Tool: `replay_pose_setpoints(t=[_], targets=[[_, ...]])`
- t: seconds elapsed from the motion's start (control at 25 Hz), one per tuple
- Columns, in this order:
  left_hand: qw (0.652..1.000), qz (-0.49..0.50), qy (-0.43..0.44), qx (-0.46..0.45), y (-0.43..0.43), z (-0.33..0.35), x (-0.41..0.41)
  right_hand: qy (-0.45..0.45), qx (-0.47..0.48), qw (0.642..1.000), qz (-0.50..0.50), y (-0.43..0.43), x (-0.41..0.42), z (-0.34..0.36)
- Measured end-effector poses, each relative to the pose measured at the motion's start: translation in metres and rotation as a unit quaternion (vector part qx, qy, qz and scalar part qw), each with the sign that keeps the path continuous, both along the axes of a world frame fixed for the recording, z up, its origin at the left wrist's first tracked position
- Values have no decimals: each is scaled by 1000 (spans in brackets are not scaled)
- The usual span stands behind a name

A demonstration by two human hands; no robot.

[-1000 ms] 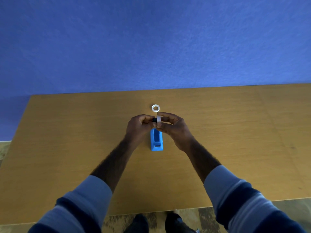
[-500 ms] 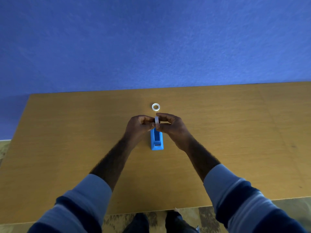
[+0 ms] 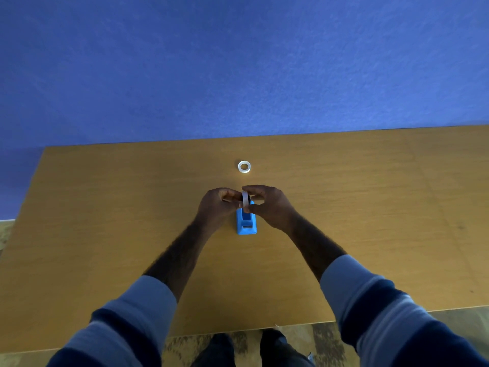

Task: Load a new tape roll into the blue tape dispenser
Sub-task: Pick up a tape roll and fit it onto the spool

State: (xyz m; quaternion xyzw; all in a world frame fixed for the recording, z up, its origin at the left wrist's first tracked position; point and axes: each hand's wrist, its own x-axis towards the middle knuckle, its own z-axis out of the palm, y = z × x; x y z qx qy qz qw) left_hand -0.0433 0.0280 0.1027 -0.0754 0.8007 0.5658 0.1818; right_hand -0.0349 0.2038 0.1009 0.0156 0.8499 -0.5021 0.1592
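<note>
Now tape roll (image 3: 245, 198) upright between left hand (image 3: 217, 207), right hand (image 3: 270, 206), above dispenser (image 3: 246, 222).

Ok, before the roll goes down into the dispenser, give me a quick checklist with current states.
1. Roll held on edge, in line with the dispenser: ok.
2. Both hands on it, left and right: ok.
3. Dispenser upright on the table, cutter end toward the person: ok.
4. Roll seated in the dispenser: not ok, it is above the far end.
5. Hub inside the roll: cannot tell, the fingers hide it.
6. Ring lies apart, beyond the hands: ok.
</note>
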Motion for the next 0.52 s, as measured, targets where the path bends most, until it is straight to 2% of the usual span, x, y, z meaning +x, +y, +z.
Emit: replay_pose_setpoints(t=[0.2, 0.52], targets=[[998, -11, 33, -54, 3, -18, 5, 10, 123, 992, 14, -4, 2, -11], [993, -4, 69, -101, 6, -40, 10, 21, 117, 993, 23, -9, 10, -17]])
